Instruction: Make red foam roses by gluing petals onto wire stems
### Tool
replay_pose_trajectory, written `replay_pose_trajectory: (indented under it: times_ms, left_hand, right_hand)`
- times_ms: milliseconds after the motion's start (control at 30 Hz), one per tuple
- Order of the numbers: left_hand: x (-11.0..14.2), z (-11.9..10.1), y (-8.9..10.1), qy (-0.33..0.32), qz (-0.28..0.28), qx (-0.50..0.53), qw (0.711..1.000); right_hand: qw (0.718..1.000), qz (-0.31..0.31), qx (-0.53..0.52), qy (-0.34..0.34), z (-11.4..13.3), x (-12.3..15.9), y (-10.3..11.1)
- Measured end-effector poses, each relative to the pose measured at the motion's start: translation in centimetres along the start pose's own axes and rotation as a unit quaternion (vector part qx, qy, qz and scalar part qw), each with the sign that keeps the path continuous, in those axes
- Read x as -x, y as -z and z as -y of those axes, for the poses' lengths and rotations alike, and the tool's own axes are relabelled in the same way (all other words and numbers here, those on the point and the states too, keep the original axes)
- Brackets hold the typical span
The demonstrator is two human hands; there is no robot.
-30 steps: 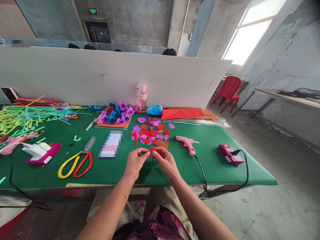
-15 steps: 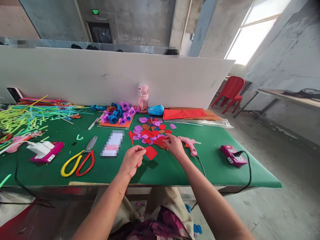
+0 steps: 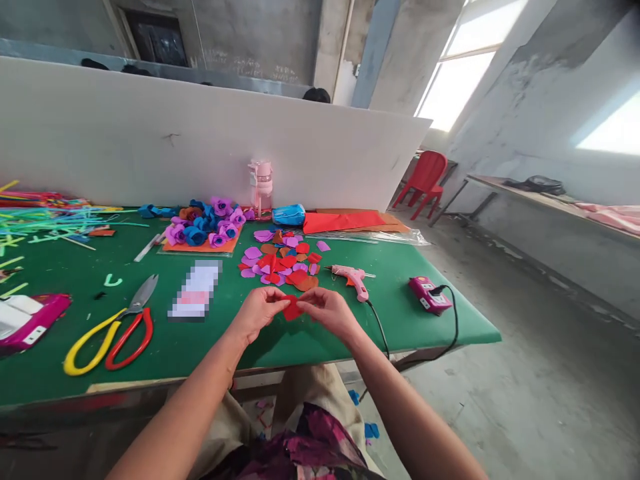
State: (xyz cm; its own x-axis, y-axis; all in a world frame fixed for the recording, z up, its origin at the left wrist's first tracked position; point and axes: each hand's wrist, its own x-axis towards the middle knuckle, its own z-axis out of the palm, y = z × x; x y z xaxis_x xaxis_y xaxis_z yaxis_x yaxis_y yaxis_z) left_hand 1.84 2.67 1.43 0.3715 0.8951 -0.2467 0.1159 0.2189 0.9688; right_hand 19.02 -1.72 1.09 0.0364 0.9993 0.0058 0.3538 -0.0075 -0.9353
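Observation:
Both my hands meet over the green table (image 3: 210, 340) near its front edge. My left hand (image 3: 260, 309) and my right hand (image 3: 325, 310) pinch a red felt petal (image 3: 291, 309) between their fingertips. Just behind them lies a heap of cut felt petals (image 3: 280, 261) in red, purple and orange. A pink glue gun (image 3: 351, 279) rests on the table to the right of my right hand, its cord running off the front edge.
Yellow-and-red scissors (image 3: 113, 327) lie at the front left. Finished felt roses (image 3: 205, 228) sit on an orange sheet near the white partition (image 3: 200, 143). A pink bottle (image 3: 261, 189), a magenta box (image 3: 427, 295), coloured sticks (image 3: 45, 217) and a red chair (image 3: 425, 177) are also there.
My right hand came back from the petal heap to my left hand, and both now hold a red petal. The view has shifted to the right.

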Motion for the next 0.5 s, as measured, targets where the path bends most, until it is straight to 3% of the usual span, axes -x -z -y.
replay_pose_trajectory:
  times_ms: [67,133,167,200,267,367,500]
  left_hand:
    - [-0.7,0.3,0.4,0.008,0.014,-0.025,1.000]
    - [-1.2,0.6,0.9,0.017,0.021,-0.043,0.999]
    - [-1.4,0.7,1.0,0.021,0.020,-0.050,0.998]
    - [-1.5,0.9,1.2,0.024,0.018,-0.055,0.998]
    - [-1.7,1.3,1.2,0.027,0.012,-0.066,0.997]
    - [-1.9,1.7,1.1,0.027,0.011,-0.092,0.995]
    - [-2.0,2.2,1.0,0.029,0.008,-0.117,0.993]
  right_hand:
    - [0.984,-0.121,0.131,0.029,-1.0,0.2,2.8]
    - [0.933,-0.247,0.263,-0.005,-2.6,0.1,6.1]
    - [0.913,-0.269,0.305,-0.036,-3.4,-0.1,7.6]
    - [0.905,-0.266,0.324,-0.071,-4.3,-0.3,8.9]
    - [0.917,-0.196,0.321,-0.133,-5.7,-1.1,10.7]
    - [0.933,-0.104,0.304,-0.164,-7.0,-2.3,11.6]
    - [0.952,-0.101,0.241,-0.162,-7.1,-2.6,11.6]
